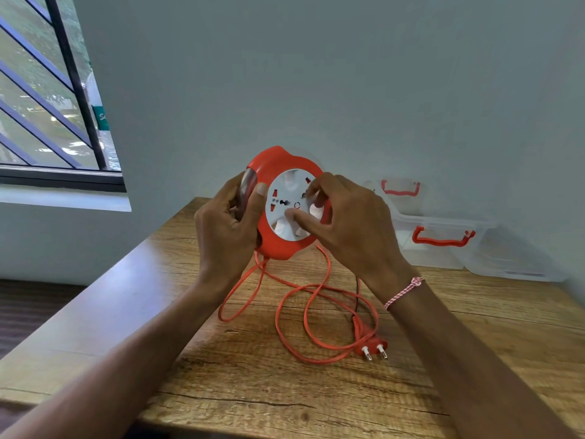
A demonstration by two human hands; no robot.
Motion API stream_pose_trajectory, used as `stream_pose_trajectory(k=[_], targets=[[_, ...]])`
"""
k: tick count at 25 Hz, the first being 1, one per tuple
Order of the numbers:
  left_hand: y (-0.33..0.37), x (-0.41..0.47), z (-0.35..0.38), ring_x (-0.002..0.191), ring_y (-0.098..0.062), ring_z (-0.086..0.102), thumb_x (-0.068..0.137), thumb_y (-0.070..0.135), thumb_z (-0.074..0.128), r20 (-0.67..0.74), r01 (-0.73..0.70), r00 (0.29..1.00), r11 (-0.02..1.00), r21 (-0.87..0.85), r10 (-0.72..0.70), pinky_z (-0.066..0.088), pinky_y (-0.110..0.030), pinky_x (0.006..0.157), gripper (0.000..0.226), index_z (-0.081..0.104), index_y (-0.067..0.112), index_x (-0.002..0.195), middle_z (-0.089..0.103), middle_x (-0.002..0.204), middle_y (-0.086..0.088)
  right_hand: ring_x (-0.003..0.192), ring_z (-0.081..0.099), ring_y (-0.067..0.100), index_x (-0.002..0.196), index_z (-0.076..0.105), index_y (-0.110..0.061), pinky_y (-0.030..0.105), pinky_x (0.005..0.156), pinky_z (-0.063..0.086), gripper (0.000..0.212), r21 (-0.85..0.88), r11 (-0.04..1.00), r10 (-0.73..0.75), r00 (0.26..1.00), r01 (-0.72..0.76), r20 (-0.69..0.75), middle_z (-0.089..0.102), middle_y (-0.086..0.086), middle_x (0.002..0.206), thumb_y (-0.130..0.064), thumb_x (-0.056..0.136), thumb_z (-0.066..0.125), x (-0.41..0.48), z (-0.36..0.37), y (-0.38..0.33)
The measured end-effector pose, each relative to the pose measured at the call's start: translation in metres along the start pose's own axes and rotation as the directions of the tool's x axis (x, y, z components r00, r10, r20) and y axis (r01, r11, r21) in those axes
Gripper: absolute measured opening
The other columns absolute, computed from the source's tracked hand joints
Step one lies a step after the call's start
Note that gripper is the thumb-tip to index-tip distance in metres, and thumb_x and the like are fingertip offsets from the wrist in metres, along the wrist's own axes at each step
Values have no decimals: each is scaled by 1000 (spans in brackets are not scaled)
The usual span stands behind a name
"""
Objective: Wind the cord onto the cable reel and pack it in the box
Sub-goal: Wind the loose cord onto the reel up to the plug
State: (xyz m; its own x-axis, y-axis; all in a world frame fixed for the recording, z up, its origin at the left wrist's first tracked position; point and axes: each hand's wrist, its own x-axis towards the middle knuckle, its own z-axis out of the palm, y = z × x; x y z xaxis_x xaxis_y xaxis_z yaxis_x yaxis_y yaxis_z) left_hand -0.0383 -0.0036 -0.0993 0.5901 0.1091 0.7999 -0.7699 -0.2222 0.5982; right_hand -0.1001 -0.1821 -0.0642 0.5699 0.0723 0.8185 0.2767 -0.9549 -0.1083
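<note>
An orange cable reel with a white socket face is held upright above the wooden table. My left hand grips its left rim, thumb lying on the front. The fingers of my right hand are curled into the recesses of the white centre disc. An orange cord hangs from the reel's underside and lies in loose loops on the table. Its two-pin plug rests at the end of the loops.
A clear plastic box with red latches stands at the back right against the wall, its clear lid lying beside it. A barred window is at the left. The table's left edge drops off to the floor.
</note>
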Motion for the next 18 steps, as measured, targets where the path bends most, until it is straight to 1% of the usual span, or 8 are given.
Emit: stream_pose_trajectory(k=[2, 3, 5, 7, 9, 12, 15, 18], targets=[[-1, 1, 0, 62, -12, 68, 106, 43, 59, -9, 34, 999, 999, -15, -34, 57, -40, 55, 19, 69, 27, 106, 69, 72, 4, 72, 72, 18, 128, 65, -26, 23, 56, 48, 43, -81, 978, -190, 980, 194, 55, 75, -2, 105, -56, 96, 64, 0, -1, 3], [-1, 2, 0, 61, -9, 67, 106, 40, 60, -14, 53, 999, 998, -20, -53, 57, -35, 54, 17, 69, 25, 105, 68, 72, 9, 72, 73, 22, 136, 63, -28, 22, 57, 44, 46, -130, 956, -256, 963, 265, 79, 76, 1, 107, -52, 97, 66, -1, 0, 4], [-3, 3, 0, 61, -7, 66, 107, 39, 59, -25, 73, 997, 997, -16, -74, 56, -30, 54, 18, 69, 24, 104, 67, 72, 11, 67, 72, 23, 144, 59, -30, 23, 56, 41, 52, -194, 925, -316, 945, 327, 84, 78, 2, 100, -50, 96, 67, -1, 0, 5], [-4, 4, -1, 61, -9, 67, 107, 40, 59, -24, 83, 996, 996, -17, -84, 58, -33, 55, 21, 70, 22, 105, 68, 72, 9, 61, 70, 24, 148, 55, -31, 24, 54, 42, 57, -215, 918, -323, 943, 332, 79, 79, 1, 88, -52, 96, 67, -1, 0, 5], [-4, 4, -2, 64, -15, 70, 106, 43, 58, -15, 76, 997, 997, -30, -77, 60, -38, 57, 22, 70, 25, 108, 71, 75, 5, 60, 70, 23, 150, 53, -32, 26, 54, 48, 63, -221, 935, -266, 961, 277, 78, 78, 0, 82, -60, 94, 65, -2, 0, 3], [0, 0, 1, 67, -20, 68, 103, 51, 56, -5, 23, 1000, 1000, 7, -23, 56, -40, 57, 30, 70, 27, 113, 71, 74, 0, 69, 73, 22, 149, 53, -32, 32, 61, 59, 72, -145, 982, -112, 992, 118, 49, 79, 1, 86, -73, 90, 58, -5, 5, -3], [-2, -4, 3, 66, -16, 69, 102, 56, 57, 4, -27, 1000, 998, 64, 26, 58, -41, 59, 37, 71, 28, 122, 73, 78, 0, 77, 76, 24, 145, 58, -31, 34, 69, 62, 70, -115, 992, -49, 998, 54, 41, 80, 4, 95, -70, 87, 66, -7, 9, -9], [-5, -4, 2, 69, -22, 71, 102, 62, 53, 19, -69, 998, 992, 102, 67, 58, -49, 60, 48, 72, 24, 125, 75, 80, -5, 85, 76, 24, 136, 61, -29, 34, 73, 63, 68, -5, 997, 77, 994, -76, 76, 81, 3, 101, -69, 82, 71, -8, 8, -12]])
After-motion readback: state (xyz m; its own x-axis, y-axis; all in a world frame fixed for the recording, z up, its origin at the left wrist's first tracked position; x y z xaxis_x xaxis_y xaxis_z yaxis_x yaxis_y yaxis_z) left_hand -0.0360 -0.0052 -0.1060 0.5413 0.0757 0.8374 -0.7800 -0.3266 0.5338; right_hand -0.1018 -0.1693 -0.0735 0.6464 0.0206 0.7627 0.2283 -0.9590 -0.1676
